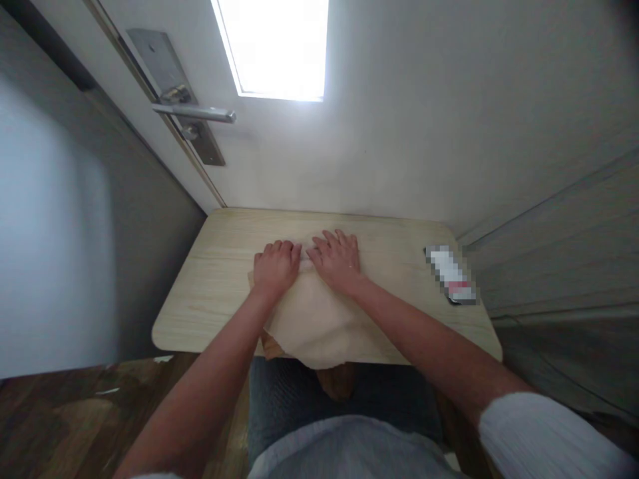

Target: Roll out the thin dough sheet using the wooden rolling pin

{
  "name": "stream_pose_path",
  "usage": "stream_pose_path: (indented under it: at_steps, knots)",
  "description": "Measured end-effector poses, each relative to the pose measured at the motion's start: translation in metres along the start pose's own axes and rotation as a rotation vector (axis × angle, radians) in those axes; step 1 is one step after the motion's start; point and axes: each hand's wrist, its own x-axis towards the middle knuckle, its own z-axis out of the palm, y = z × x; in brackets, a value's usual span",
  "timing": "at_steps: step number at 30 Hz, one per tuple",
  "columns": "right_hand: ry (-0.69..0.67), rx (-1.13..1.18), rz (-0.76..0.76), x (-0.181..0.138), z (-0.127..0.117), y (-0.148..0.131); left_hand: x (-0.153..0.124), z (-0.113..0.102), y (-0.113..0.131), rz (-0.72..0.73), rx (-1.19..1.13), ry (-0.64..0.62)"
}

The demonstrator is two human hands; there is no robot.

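A thin beige cloth lies on the small light wood table, its near edge hanging over the table's front. My left hand rests on the cloth's far left part, fingers bent and pressed together over its edge. To its right, my right hand lies palm down at the far edge, fingers spread. Between my hands shows a pale, whitish strip, partly covered. Darker brown material peeks out from under the cloth at its left, and more hangs below the front edge.
A phone-like object, blurred out, lies on the table's right side. Behind the table stands a white door with a metal lever handle and a bright window pane. Walls close in on both sides. My legs are under the front edge.
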Motion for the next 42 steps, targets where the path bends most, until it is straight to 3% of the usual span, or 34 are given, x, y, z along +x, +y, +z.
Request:
stream_pose_path:
  at_steps: [3, 6, 11, 14, 23, 34, 38, 42]
  knots:
    - [0.008, -0.003, -0.058, -0.050, -0.005, 0.002, -0.044, 0.001, 0.010, 0.064, 0.008, 0.089]
    - [0.028, -0.003, -0.100, -0.091, -0.011, 0.002, -0.082, 0.005, 0.017, 0.064, 0.001, 0.096]
    - [0.042, 0.006, -0.091, -0.123, -0.014, -0.001, -0.111, 0.014, 0.021, 0.079, -0.019, 0.112]
    - [0.048, 0.008, -0.086, -0.115, -0.010, -0.002, -0.103, 0.014, 0.021, 0.054, -0.008, 0.108]
    - [0.054, 0.014, -0.028, -0.048, 0.002, -0.003, -0.041, 0.000, 0.016, 0.022, 0.039, 0.078]
    - [-0.014, -0.015, 0.025, 0.019, 0.010, -0.002, 0.023, 0.010, -0.003, 0.031, -0.032, 0.037]
    - [-0.037, -0.019, 0.032, 0.027, 0.012, -0.001, 0.030, 0.011, -0.006, 0.034, -0.040, 0.029]
    - [-0.003, -0.015, 0.020, 0.013, 0.009, -0.002, 0.016, 0.010, -0.002, 0.035, -0.020, 0.058]
